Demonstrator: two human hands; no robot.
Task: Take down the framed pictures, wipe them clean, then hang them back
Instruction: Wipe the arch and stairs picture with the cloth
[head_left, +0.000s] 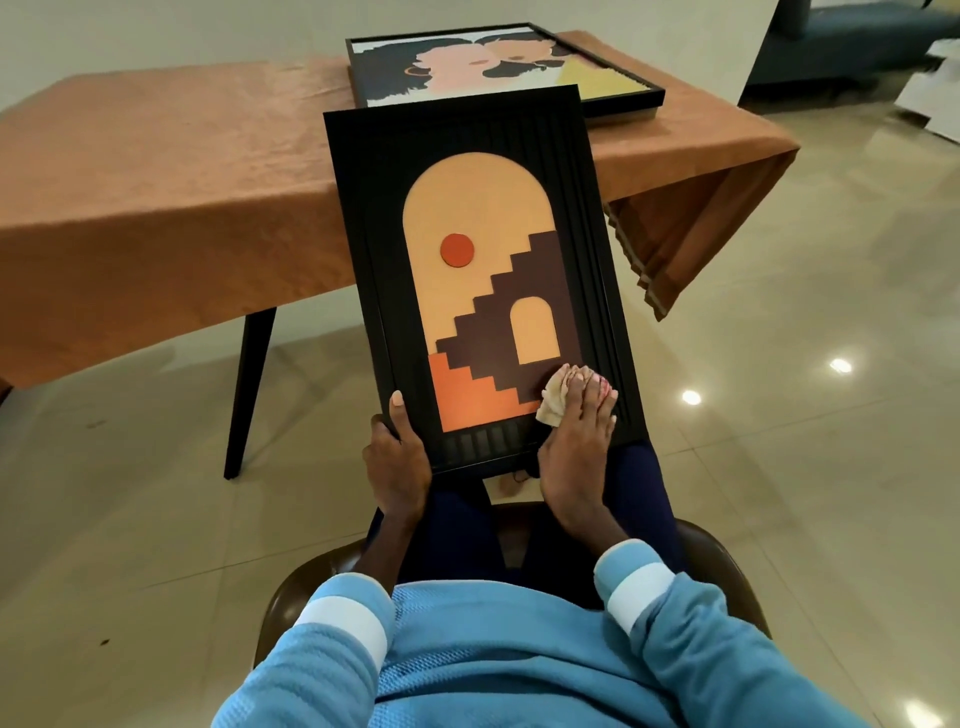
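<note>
My left hand (397, 457) grips near-left corner of arch picture (478, 270): thumb on front, fingers curled behind frame. Picture propped on my lap. Cloth (558, 397) on its near-right part, my right hand (576, 441) pressing it flat-fingered. Both pictures down, wiping underway. Portrait picture (498, 67) lies far on table (156, 182); wiped or not, can't tell. Rehanging left. No containers visible.

Moderately bright, even indoor light from overhead. We note two small white glare spots (840, 365) on the glossy floor tiles (779, 493) at right, and a soft, diffuse shadow under the near edge of the table (156, 182). Wide-angle distortion bows the table's edges and the tile joints toward the corners. The framed picture (483, 270) reads sharp; the blue sleeves (322, 649) closest to us look slightly soft.
</note>
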